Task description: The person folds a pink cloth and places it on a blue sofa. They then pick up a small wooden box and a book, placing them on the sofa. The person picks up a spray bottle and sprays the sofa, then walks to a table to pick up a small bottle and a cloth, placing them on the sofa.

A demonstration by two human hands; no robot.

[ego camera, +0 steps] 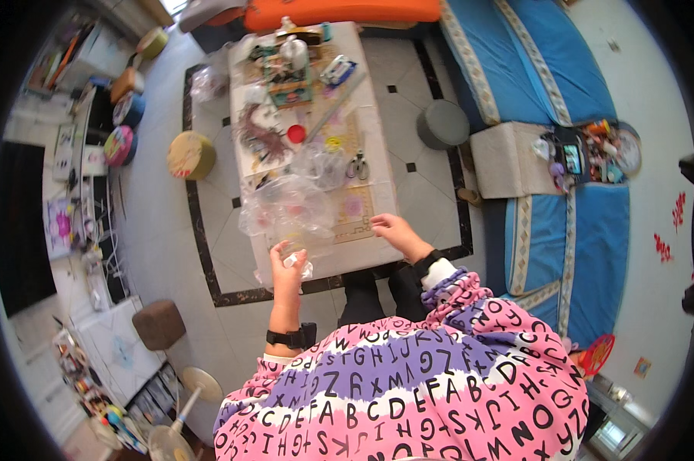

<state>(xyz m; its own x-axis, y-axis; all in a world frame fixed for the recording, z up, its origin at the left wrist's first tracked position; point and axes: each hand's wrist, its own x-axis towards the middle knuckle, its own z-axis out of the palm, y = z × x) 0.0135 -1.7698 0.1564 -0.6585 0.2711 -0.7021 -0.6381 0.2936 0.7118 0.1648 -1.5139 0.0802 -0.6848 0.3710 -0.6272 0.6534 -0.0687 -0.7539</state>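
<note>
In my left hand (288, 268) is a crumpled white tissue or wrapper (298, 265), held at the table's near left corner. My right hand (396, 231) hovers by the near right edge of the table (381, 190), fingers loosely bent, with nothing visible in it. Just beyond my left hand lies a clear plastic bag (289, 204) with something reddish and yellow showing through. Behind it is a second clear bag (321, 164). Scissors (358, 165) rest to the right of the bags. A red round lid (296, 134) and a yellow ring-shaped item (333, 143) lie farther back.
Brown stringy material (263, 132) spreads along the table's left side. A box of items (289, 86) and a wipes pack (339, 71) stand at the far end. Round stools, one yellow (191, 155) and one grey (443, 124), flank the table. A blue sofa (594, 253) runs along the right.
</note>
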